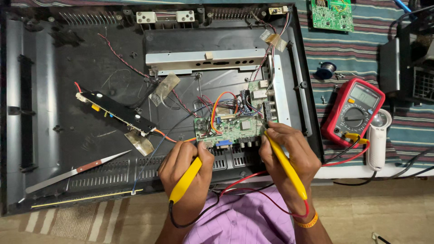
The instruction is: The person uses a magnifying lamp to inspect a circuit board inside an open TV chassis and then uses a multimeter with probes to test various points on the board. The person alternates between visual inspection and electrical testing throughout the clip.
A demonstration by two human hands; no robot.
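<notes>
A large black back panel of a screen [68, 68] lies open on the desk [361, 171] and fills most of the view. Inside it, near the lower middle, sits a green circuit board [230, 126] with many coloured wires. To the right, on the striped cloth [407, 131], stands a red multimeter [353, 112], and just beside it a white magnifier [377, 138]. The left hand [186, 174] is closed around 1 yellow probe [185, 180], its tip at the lower edge of the board. The right hand [289, 158] grips the other yellow probe [285, 165], which touches the board's right edge. Metal tweezers [74, 171] lie at the lower left.
</notes>
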